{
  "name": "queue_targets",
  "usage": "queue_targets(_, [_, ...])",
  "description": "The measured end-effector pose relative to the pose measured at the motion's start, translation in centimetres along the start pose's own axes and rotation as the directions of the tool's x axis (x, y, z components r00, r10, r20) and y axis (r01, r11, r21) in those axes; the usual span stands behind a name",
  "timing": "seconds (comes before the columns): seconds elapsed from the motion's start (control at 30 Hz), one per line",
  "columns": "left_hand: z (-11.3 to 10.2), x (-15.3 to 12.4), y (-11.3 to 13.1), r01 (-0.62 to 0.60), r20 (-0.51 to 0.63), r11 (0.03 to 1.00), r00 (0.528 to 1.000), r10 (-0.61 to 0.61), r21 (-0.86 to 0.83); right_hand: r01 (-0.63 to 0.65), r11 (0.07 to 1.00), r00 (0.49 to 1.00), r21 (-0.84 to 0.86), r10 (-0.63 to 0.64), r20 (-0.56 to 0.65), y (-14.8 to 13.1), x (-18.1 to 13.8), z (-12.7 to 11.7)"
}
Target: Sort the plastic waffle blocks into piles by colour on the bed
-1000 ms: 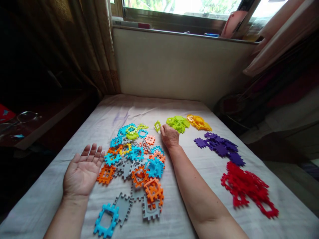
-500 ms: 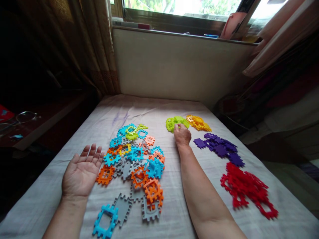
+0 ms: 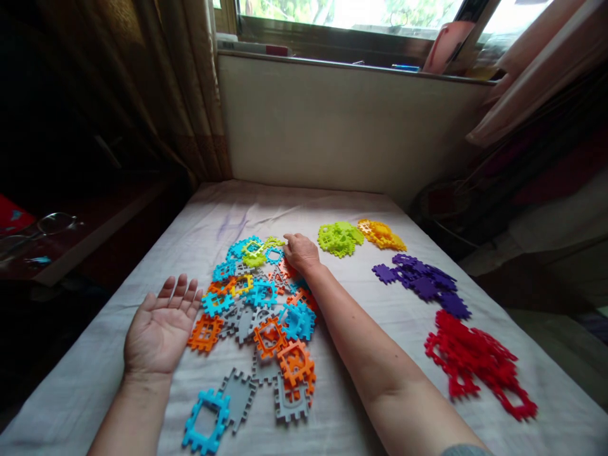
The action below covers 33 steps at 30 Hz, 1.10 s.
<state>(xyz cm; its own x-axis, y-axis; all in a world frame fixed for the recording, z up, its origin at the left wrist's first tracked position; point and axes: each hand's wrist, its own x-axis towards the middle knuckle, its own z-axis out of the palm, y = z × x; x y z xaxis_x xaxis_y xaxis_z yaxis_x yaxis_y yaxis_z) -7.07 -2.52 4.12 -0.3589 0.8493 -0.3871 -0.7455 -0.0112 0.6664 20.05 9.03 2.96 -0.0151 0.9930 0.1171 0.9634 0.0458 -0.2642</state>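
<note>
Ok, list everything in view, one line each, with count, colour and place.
mixed tile pile: many; blue, orange, grey, green, yellow; cloth centre-left
lime tiles: one heap, far centre
yellow-orange tiles: one heap, right of the lime
purple tiles: one heap, right side
red tiles: one heap, near right
cloth: one, pale, covers the surface
curtains: brownish left, pinkish right
glasses: one pair, dark ledge far left
left hand: palm up, open, beside the mixed pile
right hand: fingers at the pile's far edge; grip unclear

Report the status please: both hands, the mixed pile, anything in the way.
Left hand open, palm up. Right hand on lime piece atop mixed pile. Nothing blocks.
</note>
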Motion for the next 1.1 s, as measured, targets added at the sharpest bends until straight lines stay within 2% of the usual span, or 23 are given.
queue_targets(0.1, [0.1, -0.1, 0.0, 0.005, -0.025, 1.000, 1.000, -0.005, -0.004, -0.013, 0.999, 0.999, -0.052, 0.016, 0.051, -0.2, 0.9, 0.1])
queue_targets(0.23, [0.2, -0.1, 0.0, 0.003, -0.013, 1.000, 1.000, -0.003, -0.008, -0.048, 0.998, 0.996, -0.038, 0.050, 0.068, 0.0, 1.0, 0.2])
queue_targets(0.33, [0.4, -0.2, 0.1, 0.007, -0.019, 1.000, 1.000, -0.007, 0.000, -0.075, 0.997, 0.997, 0.013, 0.075, 0.004, 0.2, 0.0, 0.3])
queue_targets(0.43, [0.5, -0.3, 0.1, 0.010, -0.032, 1.000, 0.999, -0.009, 0.013, -0.121, 0.986, 0.981, 0.113, 0.136, -0.136, 1.6, -1.7, 0.1])
queue_targets(0.53, [0.4, -0.2, 0.0, -0.002, -0.019, 1.000, 1.000, 0.002, 0.016, -0.190, 0.951, 0.919, 0.243, 0.260, -0.297, 4.5, -3.4, -0.6])
queue_targets(0.6, [0.2, 0.0, 0.0, -0.011, 0.005, 1.000, 1.000, 0.011, 0.019, -0.275, 0.902, 0.843, 0.332, 0.392, -0.368, 7.1, -4.3, -1.2])
queue_targets(0.7, [0.1, 0.1, 0.0, -0.011, 0.018, 1.000, 1.000, 0.011, 0.024, -0.419, 0.789, 0.703, 0.450, 0.595, -0.389, 10.6, -5.3, -1.9])
queue_targets(0.8, [0.2, 0.0, 0.0, -0.009, 0.001, 0.999, 1.000, 0.009, 0.033, -0.513, 0.704, 0.616, 0.491, 0.701, -0.361, 12.4, -5.7, -2.1])
queue_targets(0.9, [0.3, -0.2, 0.0, -0.009, -0.019, 0.999, 1.000, 0.009, 0.045, -0.559, 0.683, 0.599, 0.469, 0.724, -0.341, 12.6, -5.5, -2.0])
queue_targets(1.1, [-0.2, 0.2, 0.0, -0.026, 0.034, 0.999, 0.999, 0.024, 0.048, -0.594, 0.703, 0.617, 0.391, 0.710, -0.340, 12.5, -5.3, -1.6])
